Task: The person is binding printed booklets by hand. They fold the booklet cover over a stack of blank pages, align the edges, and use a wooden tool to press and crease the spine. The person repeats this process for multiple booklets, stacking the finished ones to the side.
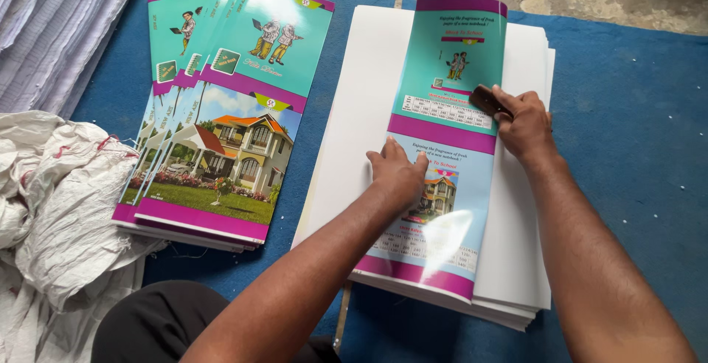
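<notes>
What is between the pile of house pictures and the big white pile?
In the head view, only a bare strip of blue mat separates the printed cover stack from the white sheet stack.

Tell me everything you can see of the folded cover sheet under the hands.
The cover sheet is glossy printed card, teal above, pale blue below, with purple bands and small house and figure pictures. It lies lengthwise on the white paper stack, far end curling up. The left hand presses its middle; the right hand rubs a dark block along its right edge.
</notes>
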